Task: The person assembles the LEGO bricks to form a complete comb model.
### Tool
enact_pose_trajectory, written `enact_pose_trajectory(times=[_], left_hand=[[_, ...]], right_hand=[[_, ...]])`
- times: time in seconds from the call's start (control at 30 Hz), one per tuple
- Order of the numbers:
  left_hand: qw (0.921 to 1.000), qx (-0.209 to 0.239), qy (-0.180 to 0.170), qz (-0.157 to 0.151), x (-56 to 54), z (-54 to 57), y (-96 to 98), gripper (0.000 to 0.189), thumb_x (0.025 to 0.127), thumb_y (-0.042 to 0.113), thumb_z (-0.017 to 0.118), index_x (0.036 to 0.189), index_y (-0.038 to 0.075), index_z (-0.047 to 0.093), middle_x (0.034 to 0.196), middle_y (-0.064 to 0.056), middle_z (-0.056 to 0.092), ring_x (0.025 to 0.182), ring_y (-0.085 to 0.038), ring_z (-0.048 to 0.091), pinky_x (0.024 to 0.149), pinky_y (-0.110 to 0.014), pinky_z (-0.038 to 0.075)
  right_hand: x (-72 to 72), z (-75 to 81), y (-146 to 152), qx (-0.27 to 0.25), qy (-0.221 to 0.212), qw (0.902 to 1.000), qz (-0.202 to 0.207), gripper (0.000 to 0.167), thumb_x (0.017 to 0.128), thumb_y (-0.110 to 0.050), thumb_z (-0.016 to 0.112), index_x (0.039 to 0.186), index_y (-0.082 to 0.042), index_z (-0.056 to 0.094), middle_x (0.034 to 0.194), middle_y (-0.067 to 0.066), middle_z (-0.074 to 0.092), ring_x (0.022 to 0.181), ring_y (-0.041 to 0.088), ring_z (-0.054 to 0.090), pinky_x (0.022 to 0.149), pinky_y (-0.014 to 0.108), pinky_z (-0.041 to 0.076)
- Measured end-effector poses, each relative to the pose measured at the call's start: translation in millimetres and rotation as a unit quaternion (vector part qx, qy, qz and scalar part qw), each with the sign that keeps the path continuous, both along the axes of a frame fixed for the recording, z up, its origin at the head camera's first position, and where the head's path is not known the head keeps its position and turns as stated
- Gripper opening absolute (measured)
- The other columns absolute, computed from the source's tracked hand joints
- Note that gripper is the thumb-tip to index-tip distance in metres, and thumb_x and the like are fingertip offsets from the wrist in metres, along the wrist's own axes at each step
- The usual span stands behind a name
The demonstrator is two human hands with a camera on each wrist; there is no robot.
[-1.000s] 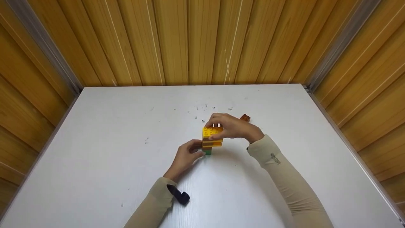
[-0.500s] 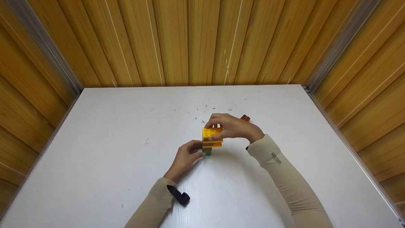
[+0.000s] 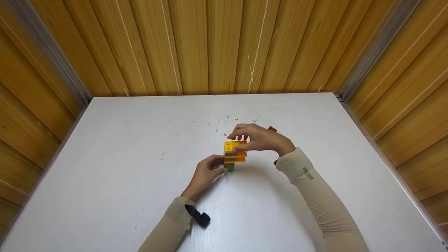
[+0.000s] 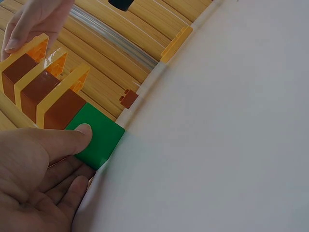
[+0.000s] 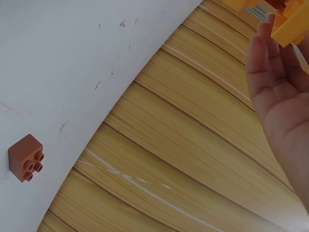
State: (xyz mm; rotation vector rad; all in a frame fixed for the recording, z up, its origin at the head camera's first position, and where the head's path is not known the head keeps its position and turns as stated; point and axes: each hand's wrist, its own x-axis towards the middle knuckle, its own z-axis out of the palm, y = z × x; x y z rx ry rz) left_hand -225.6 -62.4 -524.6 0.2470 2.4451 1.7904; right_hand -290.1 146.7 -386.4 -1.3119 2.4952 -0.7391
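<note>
A tower of toy building bricks [image 3: 229, 160] stands upright on the white table. At its foot is a green brick [image 4: 99, 135], and above it brown bricks [image 4: 63, 108] alternate with yellow plates [image 4: 72, 87] that jut out to the right. My left hand [image 3: 206, 173] pinches the green brick at the base, its thumb flat on one face. Over the top yellow plate [image 3: 228, 146] is my right hand [image 3: 260, 138], its fingers lifted off the far side and its thumb close to the near edge. In the right wrist view those fingers are nearly straight beside a yellow plate [image 5: 292, 24].
A loose brown brick [image 5: 26, 157] lies on the table [image 3: 122, 157] beyond my right wrist. In the left wrist view a yellow piece [image 4: 176, 44] lies farther off. Wood-patterned panels [image 3: 224, 45] enclose the table's back and sides.
My right hand has loosened its grip on the tower's top and risen slightly up and right, fingers spreading off the yellow plate. The left hand and tower have stayed put.
</note>
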Motion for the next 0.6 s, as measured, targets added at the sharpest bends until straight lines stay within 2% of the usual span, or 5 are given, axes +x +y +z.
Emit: enact_pose_trajectory(times=[0.23, 0.47, 0.6], left_hand=[[1.0000, -0.006, -0.003, 0.002, -1.8, -0.7, 0.5, 0.039, 0.085, 0.003, 0.067, 0.123, 0.012, 0.062, 0.124, -0.006, 0.064, 0.117, -0.021, 0.060, 0.104, -0.032, 0.049], [0.9999, 0.008, 0.005, -0.007, -0.7, -1.7, 0.1, 0.039, 0.085, 0.002, 0.066, 0.123, 0.009, 0.061, 0.124, -0.009, 0.063, 0.118, -0.023, 0.060, 0.103, -0.031, 0.049], [0.9998, 0.012, 0.010, -0.008, -0.4, -2.7, -0.6, 0.039, 0.085, 0.001, 0.066, 0.123, 0.007, 0.061, 0.124, -0.010, 0.063, 0.117, -0.024, 0.060, 0.102, -0.031, 0.050]], right_hand=[[-5.2, 3.2, 7.6, -0.012, -0.012, 0.9997, -0.019, 0.039, 0.089, -0.030, 0.069, 0.120, -0.008, 0.065, 0.117, 0.006, 0.064, 0.104, 0.025, 0.060, 0.091, 0.043, 0.054], [-14.2, 0.6, 20.4, -0.014, -0.022, 0.9982, -0.055, 0.038, 0.090, -0.032, 0.067, 0.122, -0.012, 0.065, 0.118, 0.004, 0.063, 0.107, 0.024, 0.059, 0.093, 0.042, 0.053], [-20.0, -2.4, 27.9, -0.021, -0.016, 0.9976, -0.063, 0.036, 0.091, -0.028, 0.066, 0.122, -0.010, 0.065, 0.117, 0.006, 0.064, 0.107, 0.028, 0.060, 0.093, 0.043, 0.054]])
